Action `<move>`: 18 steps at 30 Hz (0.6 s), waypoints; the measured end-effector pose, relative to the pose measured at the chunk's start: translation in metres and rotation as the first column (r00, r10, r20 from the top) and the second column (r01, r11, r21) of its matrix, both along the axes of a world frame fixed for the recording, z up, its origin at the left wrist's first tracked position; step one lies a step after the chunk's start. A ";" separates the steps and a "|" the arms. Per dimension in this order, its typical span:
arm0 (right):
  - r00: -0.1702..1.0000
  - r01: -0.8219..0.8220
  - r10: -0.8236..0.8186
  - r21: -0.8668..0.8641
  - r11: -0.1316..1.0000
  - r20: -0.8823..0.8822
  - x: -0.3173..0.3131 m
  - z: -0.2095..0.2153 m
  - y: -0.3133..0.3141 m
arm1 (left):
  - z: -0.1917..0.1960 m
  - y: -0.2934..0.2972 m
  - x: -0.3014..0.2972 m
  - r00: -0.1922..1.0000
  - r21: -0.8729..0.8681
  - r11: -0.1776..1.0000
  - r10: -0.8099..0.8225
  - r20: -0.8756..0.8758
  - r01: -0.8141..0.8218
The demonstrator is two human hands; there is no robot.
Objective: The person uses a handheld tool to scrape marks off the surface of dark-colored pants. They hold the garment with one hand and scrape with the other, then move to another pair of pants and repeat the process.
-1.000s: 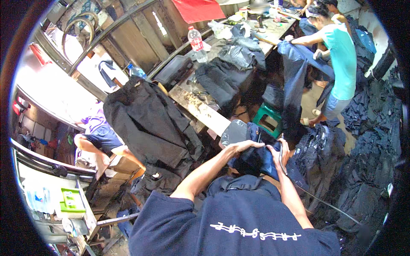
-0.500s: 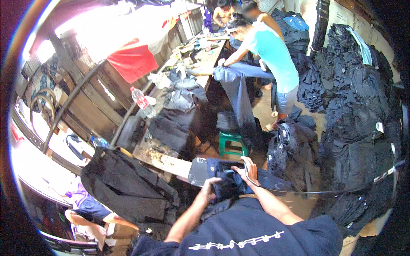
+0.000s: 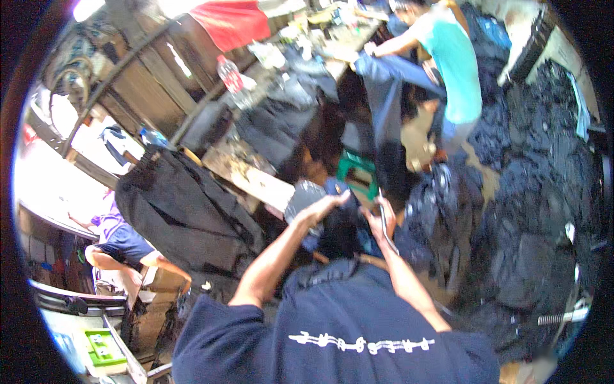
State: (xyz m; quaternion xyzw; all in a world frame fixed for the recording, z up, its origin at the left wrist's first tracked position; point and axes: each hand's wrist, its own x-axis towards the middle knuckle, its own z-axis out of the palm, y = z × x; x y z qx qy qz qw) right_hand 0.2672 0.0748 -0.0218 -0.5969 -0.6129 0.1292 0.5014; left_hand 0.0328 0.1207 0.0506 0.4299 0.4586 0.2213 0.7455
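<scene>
The person's left hand (image 3: pixel 329 205) stretches flat-fingered over soft, creased dark cloth (image 3: pixel 342 232), its grip too blurred to tell, while the right hand (image 3: pixel 376 221) closes around a slim, curved tool (image 3: pixel 384 224), the cloth bunched between both hands near a rough wooden board (image 3: pixel 259 182).

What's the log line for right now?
left hand: at dark cloth | right hand: opposite side, thin cord-like item along it | green stool: beyond hands | grips: unclear, blurred
</scene>
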 end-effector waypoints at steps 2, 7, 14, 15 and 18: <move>1.000 -0.011 0.011 0.005 1.000 -0.008 0.000 -0.003 0.001 | -0.003 0.005 -0.007 0.986 -0.069 0.992 -0.112 -0.122 0.104; 0.998 -0.070 0.070 -0.042 0.997 -0.002 0.001 -0.001 -0.002 | -0.016 0.020 -0.021 0.914 0.107 0.976 -0.136 -0.382 0.190; 0.978 -0.029 0.054 -0.124 0.992 0.204 -0.020 0.007 0.005 | -0.008 0.009 -0.076 0.953 0.090 0.992 -0.057 -0.299 0.087; 0.965 -0.028 0.049 -0.084 0.996 0.259 -0.027 0.006 0.008 | -0.009 0.007 -0.081 0.939 0.081 0.992 -0.063 -0.338 0.095; 0.971 -0.056 0.084 -0.128 0.990 0.225 -0.039 0.006 0.013 | -0.019 0.007 -0.084 0.992 -0.033 0.998 0.049 -0.114 -0.053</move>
